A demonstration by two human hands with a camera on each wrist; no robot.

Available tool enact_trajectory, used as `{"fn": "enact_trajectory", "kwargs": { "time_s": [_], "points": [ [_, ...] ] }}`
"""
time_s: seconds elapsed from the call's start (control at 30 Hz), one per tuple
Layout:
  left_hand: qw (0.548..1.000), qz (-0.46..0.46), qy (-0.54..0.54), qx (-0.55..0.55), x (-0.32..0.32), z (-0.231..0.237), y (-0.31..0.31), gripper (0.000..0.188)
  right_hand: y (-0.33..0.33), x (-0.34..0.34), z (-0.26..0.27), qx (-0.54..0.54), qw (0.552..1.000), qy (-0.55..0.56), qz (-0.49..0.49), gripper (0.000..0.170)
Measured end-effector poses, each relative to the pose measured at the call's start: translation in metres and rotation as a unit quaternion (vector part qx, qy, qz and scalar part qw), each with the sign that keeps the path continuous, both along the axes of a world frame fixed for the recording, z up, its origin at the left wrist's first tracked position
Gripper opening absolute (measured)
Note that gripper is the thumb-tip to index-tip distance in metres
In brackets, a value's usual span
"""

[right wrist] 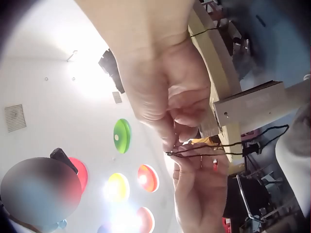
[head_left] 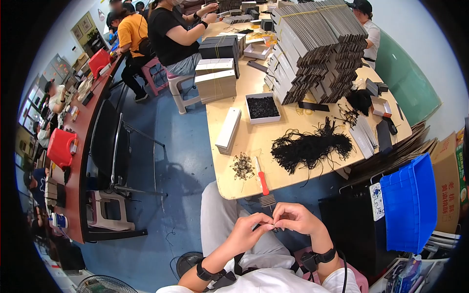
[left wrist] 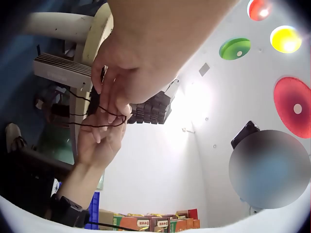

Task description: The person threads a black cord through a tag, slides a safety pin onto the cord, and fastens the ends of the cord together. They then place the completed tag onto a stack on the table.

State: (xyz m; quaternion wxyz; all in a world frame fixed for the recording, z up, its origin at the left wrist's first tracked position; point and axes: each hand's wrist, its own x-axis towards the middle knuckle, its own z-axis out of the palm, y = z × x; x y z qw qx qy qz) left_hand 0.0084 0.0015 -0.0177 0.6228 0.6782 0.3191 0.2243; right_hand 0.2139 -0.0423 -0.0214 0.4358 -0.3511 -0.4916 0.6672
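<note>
Both hands meet fingertip to fingertip above the lap, in front of the table's near edge. In the head view the left hand (head_left: 248, 231) and the right hand (head_left: 299, 219) pinch something small between thumbs and forefingers. The wrist views show it as a thin black cord (left wrist: 104, 124), looped, its end at the fingertips. The cord (right wrist: 228, 145) hangs away from the hands with a small dark piece on it. What else lies between the fingertips is hidden.
On the table (head_left: 229, 188) lie a pile of black cords (head_left: 310, 149), small metal clips (head_left: 242, 166), a red-handled tool (head_left: 263, 182), a box of black pieces (head_left: 263, 108) and tall card stacks (head_left: 312, 44). A blue bin (head_left: 408, 205) stands right.
</note>
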Motion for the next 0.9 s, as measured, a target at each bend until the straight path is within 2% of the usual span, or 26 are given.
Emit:
{"fn": "enact_trajectory", "kwargs": {
  "time_s": [0.1,0.2,0.3,0.6,0.67,0.73,0.8,0.83,0.87,0.9],
  "points": [
    [1.0,-0.005,-0.005,-0.011,0.0,0.0,0.002,0.012,-0.002,-0.001,0.0,-0.031,0.999,0.044,0.004,0.006],
    [0.999,-0.014,-0.013,-0.025,-0.001,0.002,0.004,0.013,-0.004,-0.004,-0.005,-0.018,0.998,0.067,-0.004,0.007],
    [0.998,-0.032,-0.03,-0.034,-0.002,0.006,0.007,0.014,-0.007,-0.007,-0.003,-0.044,0.996,0.077,-0.017,0.007],
    [0.992,-0.096,-0.008,-0.081,-0.003,0.006,0.01,0.015,-0.01,-0.006,-0.013,-0.025,0.996,0.089,0.009,0.008],
    [0.983,-0.1,-0.074,-0.135,-0.002,-0.006,0.006,0.016,-0.011,-0.007,-0.015,-0.04,0.993,0.108,0.0,0.008],
    [0.983,-0.097,-0.085,-0.135,-0.002,-0.012,0.002,0.015,-0.012,-0.009,-0.015,-0.054,0.99,0.128,-0.008,0.007],
    [0.982,-0.094,-0.096,-0.134,-0.001,-0.013,-0.002,0.014,-0.014,-0.012,-0.012,-0.038,0.993,0.102,-0.038,0.007],
    [0.967,-0.091,-0.137,-0.193,0.001,-0.012,-0.005,0.014,-0.015,-0.013,-0.013,-0.038,0.993,0.102,-0.038,0.007],
    [0.948,-0.087,-0.177,-0.25,0.002,-0.01,-0.007,0.014,-0.015,-0.016,-0.014,0.0,0.995,0.078,-0.061,0.007],
    [0.948,-0.087,-0.176,-0.251,0.001,-0.007,-0.007,0.014,-0.015,-0.017,-0.016,0.039,0.994,0.055,-0.084,0.007]
  ]
}}
